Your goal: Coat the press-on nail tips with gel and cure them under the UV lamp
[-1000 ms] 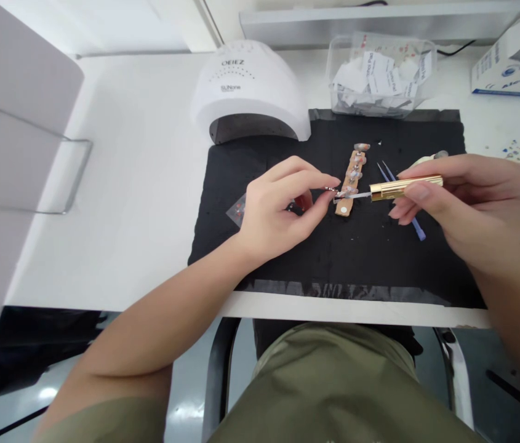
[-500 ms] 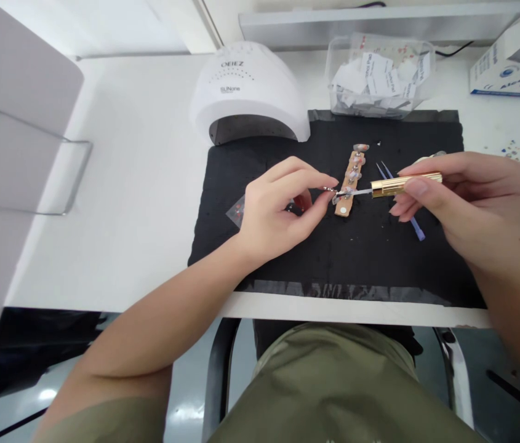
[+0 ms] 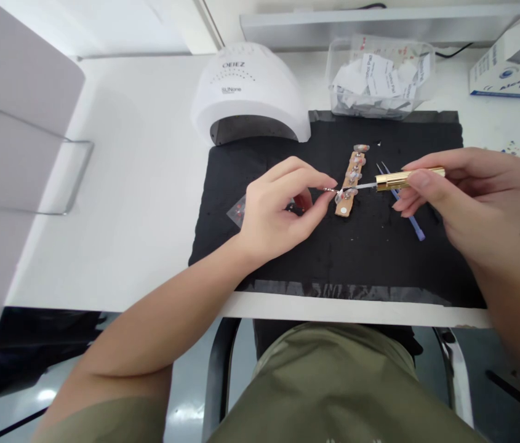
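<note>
Between thumb and forefinger, my left hand (image 3: 276, 200) pinches a small metal nail tip holder (image 3: 328, 189). A clear false nail (image 3: 339, 197) sits at its end, over the lower part of a tan strip (image 3: 343, 210). My right hand (image 3: 485, 206) is closed on the gold handle of a nail polish brush (image 3: 391, 179). Its pale stem points left, with the bristle end at or very near the false nail; contact cannot be made out. Several decorated false nails (image 3: 354, 176) stand along the strip.
A black mat (image 3: 310, 252) covers the work area. Purple-handled tweezers (image 3: 414, 226) lie partly under my right hand. Behind are a white nail lamp (image 3: 250, 86) and a clear tub (image 3: 333, 92) of alcohol pads. Small gems (image 3: 518, 147) lie right; a clear packet (image 3: 236, 212) lies left.
The brush and my right hand have shifted slightly to the right and up. The false nail at my left fingertips has turned a little; my left hand is otherwise almost still.
</note>
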### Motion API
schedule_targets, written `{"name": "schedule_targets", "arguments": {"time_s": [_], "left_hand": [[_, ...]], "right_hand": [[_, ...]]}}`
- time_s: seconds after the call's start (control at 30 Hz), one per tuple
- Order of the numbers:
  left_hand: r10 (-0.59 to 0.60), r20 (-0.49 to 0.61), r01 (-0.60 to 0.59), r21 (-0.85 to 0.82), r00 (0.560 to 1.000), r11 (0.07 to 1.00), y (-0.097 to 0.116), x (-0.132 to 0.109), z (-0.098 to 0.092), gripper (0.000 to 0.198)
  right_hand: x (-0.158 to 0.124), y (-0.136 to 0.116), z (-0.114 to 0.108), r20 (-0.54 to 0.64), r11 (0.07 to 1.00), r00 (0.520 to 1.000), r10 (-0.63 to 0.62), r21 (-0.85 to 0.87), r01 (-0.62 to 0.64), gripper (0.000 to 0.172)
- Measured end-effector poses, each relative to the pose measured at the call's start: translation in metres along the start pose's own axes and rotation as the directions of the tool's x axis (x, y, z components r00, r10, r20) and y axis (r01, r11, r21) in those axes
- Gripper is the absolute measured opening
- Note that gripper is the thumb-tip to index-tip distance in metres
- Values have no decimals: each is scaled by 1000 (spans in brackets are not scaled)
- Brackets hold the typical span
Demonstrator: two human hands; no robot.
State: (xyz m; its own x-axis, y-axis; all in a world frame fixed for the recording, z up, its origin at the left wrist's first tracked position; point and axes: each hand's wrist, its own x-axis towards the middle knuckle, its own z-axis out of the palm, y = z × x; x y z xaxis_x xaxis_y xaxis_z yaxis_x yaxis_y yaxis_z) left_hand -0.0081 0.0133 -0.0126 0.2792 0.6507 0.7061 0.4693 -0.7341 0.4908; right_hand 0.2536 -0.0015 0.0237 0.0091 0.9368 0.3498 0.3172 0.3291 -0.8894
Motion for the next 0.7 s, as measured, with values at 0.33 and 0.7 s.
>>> {"name": "schedule_targets", "arguments": {"time_s": [0.33,0.7], "left_hand": [[-7,9,7,0,1000,1000,2,1,-1,9],[-2,-1,2,34,1000,999,2,1,0,6]], "right_hand": [[-4,-1,-1,18,999,999,-39,7,39,7],[-7,-3,-4,74,1000,997,-28,2,28,8]]}}
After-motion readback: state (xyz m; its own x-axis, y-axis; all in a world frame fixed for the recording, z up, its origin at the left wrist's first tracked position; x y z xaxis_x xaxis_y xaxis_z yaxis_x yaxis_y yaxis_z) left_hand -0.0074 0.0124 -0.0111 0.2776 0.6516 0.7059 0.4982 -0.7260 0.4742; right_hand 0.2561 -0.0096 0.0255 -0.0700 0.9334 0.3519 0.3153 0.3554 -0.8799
